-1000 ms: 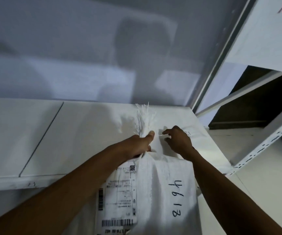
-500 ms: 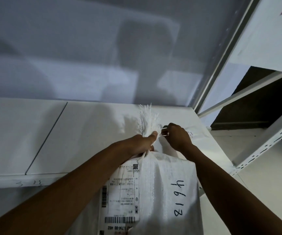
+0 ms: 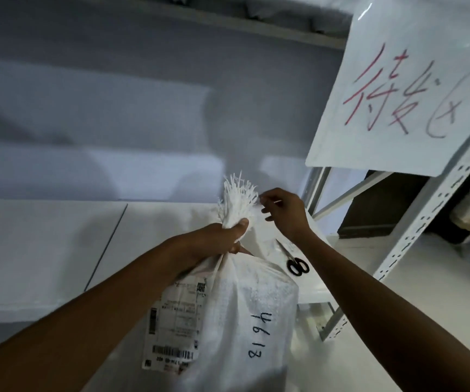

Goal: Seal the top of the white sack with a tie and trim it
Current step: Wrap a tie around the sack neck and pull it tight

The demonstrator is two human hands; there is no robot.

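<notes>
The white sack [image 3: 245, 315] stands upright against the front edge of the white table [image 3: 44, 250], a shipping label [image 3: 175, 321] on its left face and handwritten digits on its right. Its top is bunched into a neck, and above the neck a frayed tuft of woven strands [image 3: 238, 199] fans upward.

The left hand [image 3: 222, 239] is clenched around that neck, thumb pressed across the base of the tuft, so the sack's long axis runs straight up through the fist. The right hand [image 3: 284, 213] sits just to the right of the tuft at about its height, fingertips pinched on what looks like a thin white tie [image 3: 269, 205] running toward the neck; whether it already loops the neck is hidden by the left hand.

A pair of black-handled scissors [image 3: 294, 263] lies on the table just below the right wrist, nearer that hand than the left. The tie probably has to be drawn rightward, across the sack's axis, before trimming.

A metal shelf frame [image 3: 414, 230] and a handwritten sign [image 3: 397, 89] stand to the right.
</notes>
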